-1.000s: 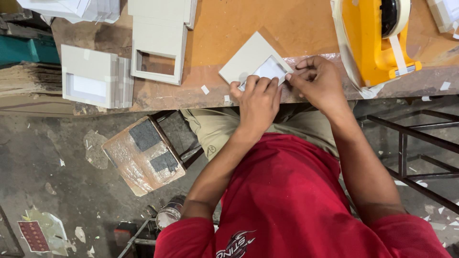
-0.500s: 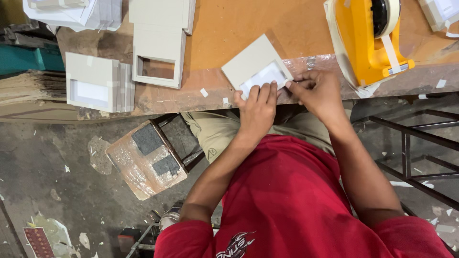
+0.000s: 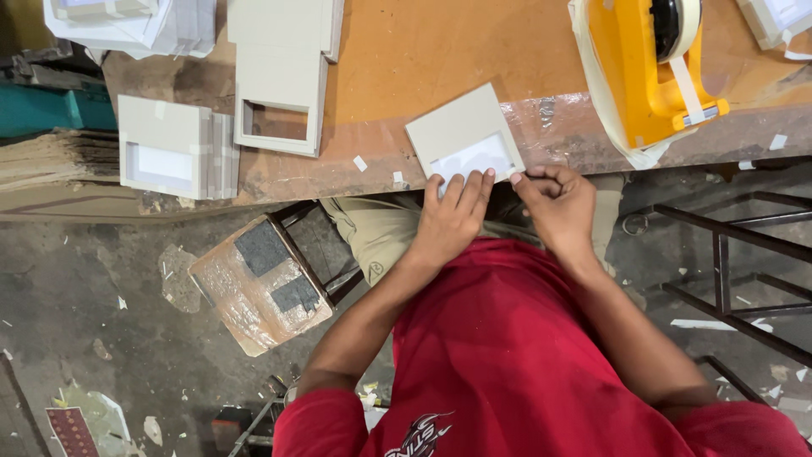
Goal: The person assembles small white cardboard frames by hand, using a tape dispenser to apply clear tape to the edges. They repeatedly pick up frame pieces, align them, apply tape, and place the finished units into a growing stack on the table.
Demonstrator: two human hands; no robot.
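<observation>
An orange-brown workbench [image 3: 440, 51] with a worn, tape-covered front edge carries a grey card with a white window [image 3: 463, 140] near that edge. A yellow tape dispenser [image 3: 647, 63] stands toward one end, stacks of grey window frames [image 3: 279, 76] and white-windowed cards [image 3: 173, 145] toward the other, with small white scraps [image 3: 361, 163] between.

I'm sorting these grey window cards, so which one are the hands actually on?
The tilted card at the table's near edge, under the left hand's fingertips; the others sit in stacks farther left, untouched.
</observation>
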